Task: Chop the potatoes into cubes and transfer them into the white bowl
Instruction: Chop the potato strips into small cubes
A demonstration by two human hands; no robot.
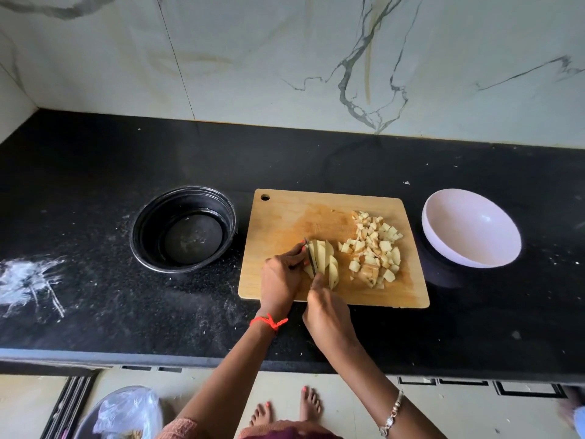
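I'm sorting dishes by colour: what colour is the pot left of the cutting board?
The pot is black; the head view shows it.

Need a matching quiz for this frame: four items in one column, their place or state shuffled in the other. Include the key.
Column 1
1. white bowl
2. black pot
3. potato cubes
4. knife

Column 2
a. on the counter, left of the cutting board
b. heaped on the board's right part
c. right of the board, nothing in it
d. gripped by the right hand, blade in the sliced potato

Pairs: 1-c, 2-a, 3-b, 4-d
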